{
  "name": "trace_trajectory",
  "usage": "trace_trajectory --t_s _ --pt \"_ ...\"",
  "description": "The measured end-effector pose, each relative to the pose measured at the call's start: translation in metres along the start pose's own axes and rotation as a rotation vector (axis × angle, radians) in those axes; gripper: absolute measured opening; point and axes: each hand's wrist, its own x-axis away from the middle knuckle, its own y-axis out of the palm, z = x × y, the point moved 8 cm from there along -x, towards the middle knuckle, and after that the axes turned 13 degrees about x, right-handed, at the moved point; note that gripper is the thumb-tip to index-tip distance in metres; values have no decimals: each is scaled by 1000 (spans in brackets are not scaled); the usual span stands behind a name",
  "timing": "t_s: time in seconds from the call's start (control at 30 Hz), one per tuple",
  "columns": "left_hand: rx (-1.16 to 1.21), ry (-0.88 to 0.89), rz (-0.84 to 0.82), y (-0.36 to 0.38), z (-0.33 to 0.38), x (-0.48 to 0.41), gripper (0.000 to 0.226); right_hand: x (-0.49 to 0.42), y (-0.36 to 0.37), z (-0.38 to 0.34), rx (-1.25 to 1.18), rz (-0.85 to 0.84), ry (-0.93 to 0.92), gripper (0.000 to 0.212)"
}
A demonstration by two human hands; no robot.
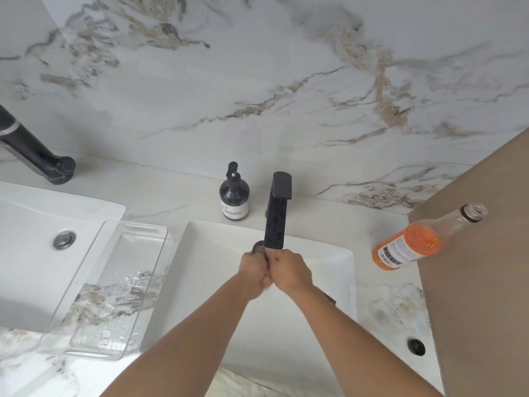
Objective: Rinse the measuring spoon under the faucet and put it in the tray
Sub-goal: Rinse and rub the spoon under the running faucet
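My left hand (253, 275) and my right hand (289, 270) are pressed together right under the spout of the black faucet (276, 216), over the white sink (323, 253). Both close around the measuring spoon, which is mostly hidden. Only a dark handle end (329, 298) sticks out beside my right wrist. A grey round shape (257, 246) shows just above my left fingers; I cannot tell whether it is the spoon's bowl or the drain. The clear plastic tray (134, 224) lies left of the sink, wet inside, bridging the counter and a second basin.
A dark soap pump bottle (234, 197) stands behind the sink, left of the faucet. An open bottle of orange liquid (412, 245) stands at the right by a brown panel (481, 282). A second basin (34, 224) with a black tap (37, 153) is at the left.
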Motion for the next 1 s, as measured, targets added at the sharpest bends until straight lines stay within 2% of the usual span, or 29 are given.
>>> trace_trajectory --t_s 0.07,0.13,0.2,0.3,0.37,0.4,0.5,0.57,0.6,0.63,0.7,0.73,0.77,0.8,0.9,1.0 --pt "-96 -20 -67 -2 -6 1 43 2 -12 -4 240 124 -163 52" --pt "-337 -81 -187 -7 -7 3 44 0 -26 -8 496 239 -403 58" --pt "-541 -73 -224 -11 -1 1 41 -3 -37 -12 604 247 -556 60" --pt "-646 94 -121 -6 18 -6 35 -15 -39 -10 620 155 -501 63" --pt "-514 76 -96 -6 11 -4 35 -17 -34 -5 549 76 -410 60" --pt "-403 32 -96 -7 3 -3 36 -15 -33 -5 554 102 -403 60" --pt "-71 -52 -27 -2 -23 6 36 2 -48 -11 633 483 -381 45" --pt "157 -93 68 8 -35 11 35 16 -55 0 449 697 -248 29" --pt "232 -104 86 14 -38 13 35 20 -53 14 273 723 -133 29" --pt "268 -107 79 20 -39 15 35 19 -44 32 26 650 4 32" --pt "247 -97 37 28 -37 17 36 12 -6 51 -567 270 235 37" --pt "201 -91 25 28 -35 18 36 12 11 49 -803 80 281 41" --pt "138 -81 18 25 -32 18 36 10 19 45 -967 -23 281 40" --pt "68 -61 9 22 -28 16 34 8 20 42 -1076 -51 254 35" --pt "-99 16 17 8 -16 10 32 2 9 27 -1139 -66 121 26" --pt "-192 -37 -29 2 -17 9 37 -10 -3 21 -855 -59 67 26"
